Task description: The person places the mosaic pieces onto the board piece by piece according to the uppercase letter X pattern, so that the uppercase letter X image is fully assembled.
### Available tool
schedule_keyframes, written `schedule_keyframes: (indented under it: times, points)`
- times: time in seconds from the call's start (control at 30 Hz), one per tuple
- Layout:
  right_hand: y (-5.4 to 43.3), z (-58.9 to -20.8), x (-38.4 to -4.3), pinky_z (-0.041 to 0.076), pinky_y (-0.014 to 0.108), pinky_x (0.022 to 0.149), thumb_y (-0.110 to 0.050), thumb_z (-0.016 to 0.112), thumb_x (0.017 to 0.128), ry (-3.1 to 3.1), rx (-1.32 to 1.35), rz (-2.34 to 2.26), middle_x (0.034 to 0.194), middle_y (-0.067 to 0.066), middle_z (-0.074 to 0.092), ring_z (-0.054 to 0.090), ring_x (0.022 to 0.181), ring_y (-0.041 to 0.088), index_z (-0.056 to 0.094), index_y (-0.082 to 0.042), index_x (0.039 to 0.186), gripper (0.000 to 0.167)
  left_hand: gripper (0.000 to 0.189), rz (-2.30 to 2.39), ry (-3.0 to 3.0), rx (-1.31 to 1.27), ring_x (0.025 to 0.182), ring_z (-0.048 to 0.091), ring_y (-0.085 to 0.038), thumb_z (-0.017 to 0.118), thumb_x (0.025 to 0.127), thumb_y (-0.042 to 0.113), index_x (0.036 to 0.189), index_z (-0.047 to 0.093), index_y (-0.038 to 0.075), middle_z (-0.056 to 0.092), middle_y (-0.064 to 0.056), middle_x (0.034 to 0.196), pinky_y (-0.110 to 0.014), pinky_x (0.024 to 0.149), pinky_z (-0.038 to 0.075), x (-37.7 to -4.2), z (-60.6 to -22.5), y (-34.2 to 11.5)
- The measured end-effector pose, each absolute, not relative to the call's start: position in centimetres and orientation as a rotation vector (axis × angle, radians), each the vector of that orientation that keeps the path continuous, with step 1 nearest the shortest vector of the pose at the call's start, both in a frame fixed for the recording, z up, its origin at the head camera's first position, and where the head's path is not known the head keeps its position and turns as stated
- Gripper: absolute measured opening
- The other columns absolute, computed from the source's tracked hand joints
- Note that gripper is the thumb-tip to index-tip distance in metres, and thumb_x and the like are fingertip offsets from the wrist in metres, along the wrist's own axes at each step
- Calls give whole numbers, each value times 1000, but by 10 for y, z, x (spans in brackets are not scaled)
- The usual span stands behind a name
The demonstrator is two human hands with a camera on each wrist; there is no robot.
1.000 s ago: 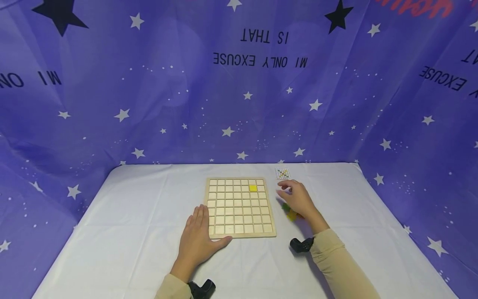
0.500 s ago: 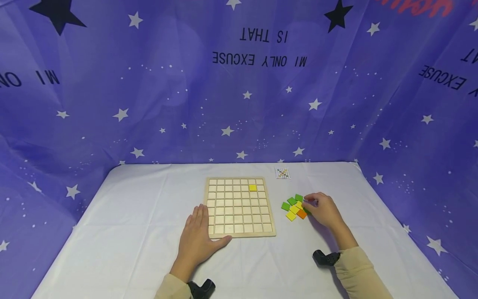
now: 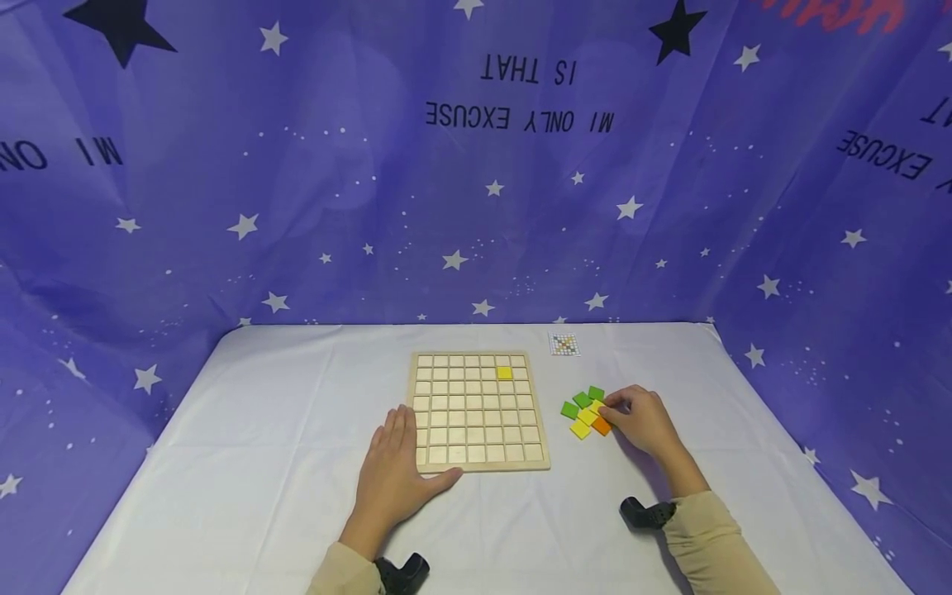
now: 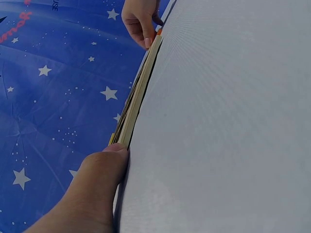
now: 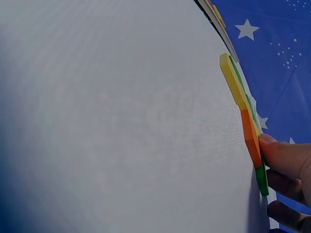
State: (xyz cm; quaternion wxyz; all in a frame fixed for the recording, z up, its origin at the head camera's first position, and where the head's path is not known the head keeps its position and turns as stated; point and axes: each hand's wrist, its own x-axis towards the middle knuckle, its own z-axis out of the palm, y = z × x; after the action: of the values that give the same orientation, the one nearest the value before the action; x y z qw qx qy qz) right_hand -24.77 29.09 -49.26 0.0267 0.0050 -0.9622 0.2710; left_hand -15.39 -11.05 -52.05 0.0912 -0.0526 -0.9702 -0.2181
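My left hand (image 3: 390, 475) lies along the left side of a wooden grid board (image 3: 479, 472), fingers straight, with the thumb touching the front edge. One yellow tile (image 3: 504, 373) sits in a cell near the board's back right corner. Right of the board, my right hand (image 3: 645, 420) has its thumb and forefinger at the corner of a yellow tile (image 3: 596, 406) in a loose group. An orange tile (image 3: 602, 426) lies by the thumb. A green tile (image 5: 262, 180) shows under the fingers in the right wrist view; I cannot tell whether the fingers pinch a tile.
More tiles of the group, such as a green tile (image 3: 569, 410) and another yellow tile (image 3: 580, 430), lie towards the board. A small printed grid card (image 3: 564, 345) is at the back of the white-covered table (image 3: 283, 463). A blue starry curtain (image 3: 357, 207) hangs behind.
My right hand has moved right and down from above the tiles to the group's right side, uncovering most tiles. The left hand and the board stay in place.
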Motion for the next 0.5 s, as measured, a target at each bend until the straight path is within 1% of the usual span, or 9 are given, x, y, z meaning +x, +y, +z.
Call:
schedule_keyframes:
  times: [0.07, 0.23, 0.3, 0.5]
  points:
    - [291, -494, -248, 47, 52, 94, -25, 73, 90, -2967, 22, 856, 108, 13, 68, 56, 106, 32, 72, -7, 102, 22, 128, -649, -2894, -153, 153, 21, -35, 63, 70, 83, 155, 23, -5, 24, -21, 163, -50, 124, 23, -154, -521, -110]
    - [292, -495, -247, 49, 51, 95, -22, 73, 90, -2928, 76, 938, 105, 11, 70, 61, 103, 29, 68, -9, 102, 18, 127, -651, -2877, -152, 152, 23, -36, 64, 70, 82, 154, 25, -6, 26, -22, 162, -51, 123, 24, -154, -521, -110]
    - [292, -495, -248, 49, 49, 93, -22, 73, 90, -2907, 85, 972, 103, 10, 71, 63, 102, 28, 67, -10, 100, 17, 127, -651, -2871, -153, 152, 24, -37, 65, 70, 81, 154, 26, -6, 27, -22, 162, -51, 123, 24, -154, -521, -110]
    - [280, -489, -251, 50, 38, 85, -24, 73, 91, -2846, 92, 1086, 99, 7, 70, 63, 100, 26, 67, -12, 100, 16, 126, -645, -2858, -155, 151, 25, -37, 66, 70, 80, 153, 27, -6, 28, -22, 161, -51, 123, 25, -154, -521, -110]
